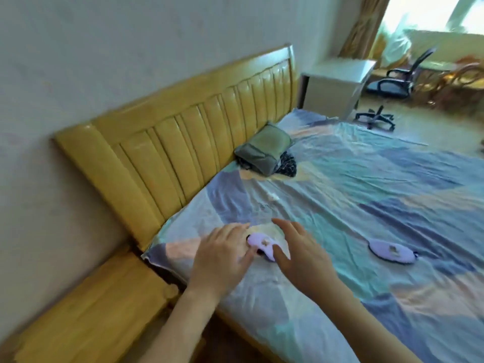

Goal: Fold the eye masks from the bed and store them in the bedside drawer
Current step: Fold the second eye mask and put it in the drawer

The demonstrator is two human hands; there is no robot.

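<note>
A lilac eye mask (263, 243) lies on the patchwork bed sheet (366, 195) near the bed's front-left corner. My left hand (222, 255) lies over its left end, fingers fairly straight and touching it. My right hand (301, 254) comes in from the right with fingers stretched out, the thumb tip resting against the mask's right side. A second lilac eye mask (391, 251) lies flat on the sheet further right, untouched. The wooden bedside cabinet (86, 318) stands at the lower left beside the bed; no drawer front shows.
A yellow padded headboard (188, 145) runs along the wall. A folded green cloth pile (264, 153) sits by the headboard. Beyond the bed stand a white cabinet (337, 82) and a black office chair (400, 79).
</note>
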